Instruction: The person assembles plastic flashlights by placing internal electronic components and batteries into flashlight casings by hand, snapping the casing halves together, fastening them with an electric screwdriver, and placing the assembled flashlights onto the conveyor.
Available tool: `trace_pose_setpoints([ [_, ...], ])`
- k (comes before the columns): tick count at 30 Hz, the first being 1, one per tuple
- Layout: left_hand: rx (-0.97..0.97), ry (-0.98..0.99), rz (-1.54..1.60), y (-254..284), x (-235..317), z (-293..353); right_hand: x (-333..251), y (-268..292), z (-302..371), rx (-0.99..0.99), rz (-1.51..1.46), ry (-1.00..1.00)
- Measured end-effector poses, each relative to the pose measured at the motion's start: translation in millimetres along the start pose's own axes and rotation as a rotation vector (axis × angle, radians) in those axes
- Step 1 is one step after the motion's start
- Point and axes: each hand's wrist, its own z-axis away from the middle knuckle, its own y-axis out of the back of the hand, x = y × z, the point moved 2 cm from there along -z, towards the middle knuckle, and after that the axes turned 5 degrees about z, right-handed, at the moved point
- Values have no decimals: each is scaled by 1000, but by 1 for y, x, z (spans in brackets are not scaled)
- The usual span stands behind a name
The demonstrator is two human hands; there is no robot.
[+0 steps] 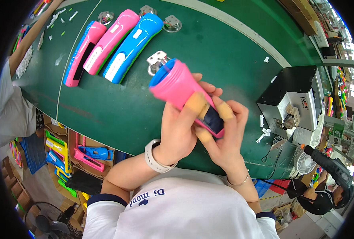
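My left hand [177,130] and my right hand [228,137] are both closed on a pink flashlight housing [173,88] with a wide threaded mouth and a blue inside. It is tilted, its mouth toward the upper left, above the green table. My left hand wraps its middle, and my right hand grips the narrow end beside a dark panel. Yellow covers sit on several of my fingertips. Just beyond the mouth, partly hidden by it, lies a small metal part [157,59] with a clear round base.
Farther left lie a blue flashlight housing [134,48], a pink one [111,42] and a pink-and-blue one [80,59], with more metal parts [172,24] behind. A black-and-white machine [290,101] stands right, near a small white fan [305,163]. Another person's arm [29,44] reaches in at left.
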Motion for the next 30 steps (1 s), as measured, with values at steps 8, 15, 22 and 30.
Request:
trace_pose_setpoints([
  [8, -280, 25, 51, -6, 21, 7, -6, 41, -1, -126, -288, 36],
  [15, -338, 73, 103, -8, 26, 4, -22, 32, 2, 23, -260, 208],
  [22, -410, 64, 98, -3, 23, -3, -13, 27, 5, 40, -246, 203],
  [30, -314, 63, 219, 2, 18, 5, -10, 23, 11, 57, -340, 179],
])
